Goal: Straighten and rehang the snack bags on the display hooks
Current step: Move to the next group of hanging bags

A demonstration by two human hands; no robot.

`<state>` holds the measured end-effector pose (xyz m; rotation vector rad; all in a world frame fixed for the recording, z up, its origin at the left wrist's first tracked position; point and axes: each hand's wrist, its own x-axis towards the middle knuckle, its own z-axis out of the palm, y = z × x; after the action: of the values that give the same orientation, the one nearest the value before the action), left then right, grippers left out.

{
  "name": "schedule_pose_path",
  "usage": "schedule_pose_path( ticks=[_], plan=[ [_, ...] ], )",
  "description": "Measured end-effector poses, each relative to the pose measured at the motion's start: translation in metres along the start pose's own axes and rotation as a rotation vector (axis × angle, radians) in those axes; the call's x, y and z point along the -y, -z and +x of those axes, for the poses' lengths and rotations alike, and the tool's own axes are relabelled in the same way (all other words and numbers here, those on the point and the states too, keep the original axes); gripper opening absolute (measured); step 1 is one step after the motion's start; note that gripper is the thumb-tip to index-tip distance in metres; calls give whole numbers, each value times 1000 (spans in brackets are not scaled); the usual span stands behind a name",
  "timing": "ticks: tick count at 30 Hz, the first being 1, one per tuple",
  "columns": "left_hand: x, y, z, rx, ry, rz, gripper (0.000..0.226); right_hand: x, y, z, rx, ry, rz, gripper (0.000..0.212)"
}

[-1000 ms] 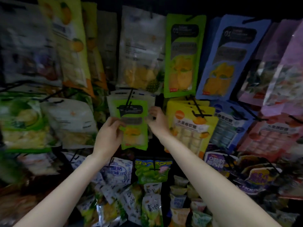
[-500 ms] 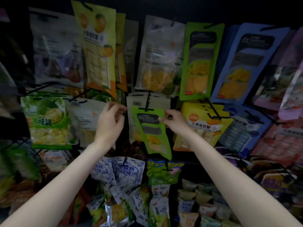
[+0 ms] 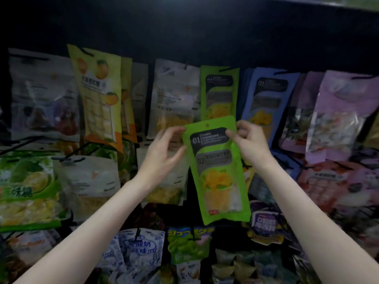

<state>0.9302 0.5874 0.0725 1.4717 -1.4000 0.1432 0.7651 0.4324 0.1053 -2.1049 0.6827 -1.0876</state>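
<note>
Now I hold a green bag (image 3: 217,171) off its hook, before the rack.
My right hand (image 3: 249,141) pinches its top right corner; my left hand (image 3: 162,154) is spread, fingertips at its left edge. It tilts below a matching green bag (image 3: 219,93) hanging above.

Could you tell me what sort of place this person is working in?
Probably a shop's snack aisle: rows of snack bags hang from black display hooks, and the right hand holds a green bag off its hook.

Glossy plastic green snack bag (image 3: 217,173)
</note>
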Motion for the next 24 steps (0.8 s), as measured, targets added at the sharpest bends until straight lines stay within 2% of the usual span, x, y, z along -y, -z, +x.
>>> schedule_pose_path(
  ticks=[1, 4, 7, 10, 15, 20, 24],
  plan=[
    [-3, -4, 8, 9, -10, 8, 36, 4, 6, 5, -67, 18, 19, 35],
    [-17, -15, 37, 68, -21, -63, 52, 18, 20, 20, -260, 87, 121, 16],
    [-33, -29, 65, 131, -43, -189, 61, 31, 25, 34, -437, 256, 97, 22],
    [-41, -38, 89, 115, -49, -163, 67, 34, 32, 50, -479, 410, 22, 29],
    [-41, -45, 100, 97, -84, -81, 72, 22, 34, 69, -531, 525, -187, 31],
    [-36, -48, 83, 20, -259, 5, 73, 14, 30, 56, -596, 633, -146, 34],
    [-39, -47, 93, -63, -307, -1, 69, 21, 30, 63, -614, 606, -82, 34]
  ],
)
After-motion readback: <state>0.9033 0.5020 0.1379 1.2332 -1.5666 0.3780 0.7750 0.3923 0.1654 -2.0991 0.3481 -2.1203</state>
